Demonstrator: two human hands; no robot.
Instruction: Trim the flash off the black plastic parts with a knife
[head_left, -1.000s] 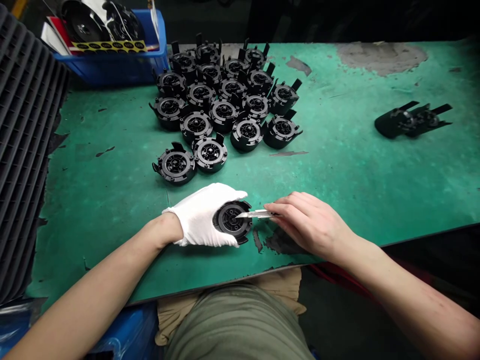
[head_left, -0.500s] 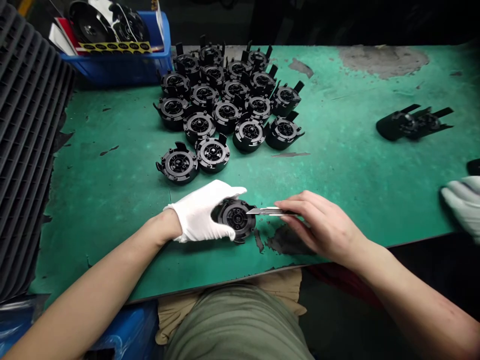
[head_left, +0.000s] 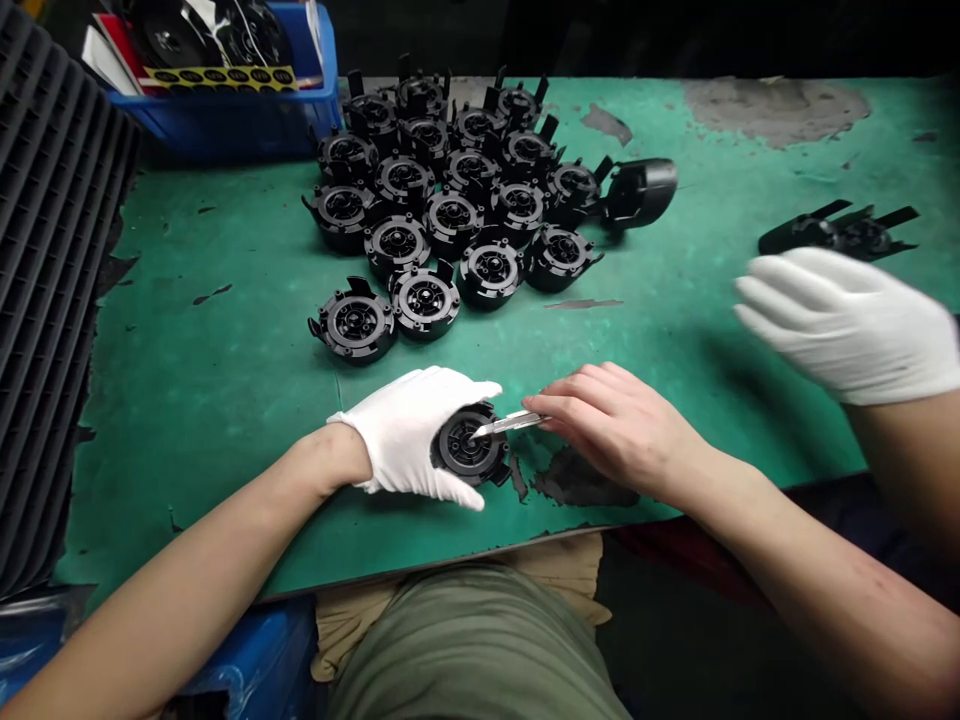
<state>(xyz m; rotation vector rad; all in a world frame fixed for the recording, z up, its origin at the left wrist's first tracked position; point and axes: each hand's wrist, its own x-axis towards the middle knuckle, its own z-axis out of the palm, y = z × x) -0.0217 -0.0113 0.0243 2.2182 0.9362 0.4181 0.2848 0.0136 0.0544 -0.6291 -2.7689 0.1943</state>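
My left hand (head_left: 416,430), in a white glove, is curved around the left side of a round black plastic housing (head_left: 471,447). The housing's ringed, ribbed face is turned up, and the glove hides its left edge. Bare, my right hand (head_left: 615,420) pinches a slim craft knife (head_left: 510,424) from the right. The knife's blade lies over the middle of the housing; whether it touches the plastic I cannot tell. Beyond my hands stand several similar black housings (head_left: 425,300), grouped closely on the green work surface (head_left: 247,370).
Another person's white-gloved hand (head_left: 847,325) reaches in from the right. Near it lie black parts (head_left: 840,230). A black part (head_left: 639,192) tilts beside the group's right edge. A blue bin (head_left: 225,125) stands at back left, with ridged grey trays (head_left: 52,270) along the left side.
The knife blade has shifted left, from the housing's rim to its middle. My left thumb and fingers have spread slightly. The other person's hand has come further in, and a tilted black part has appeared beside the group.
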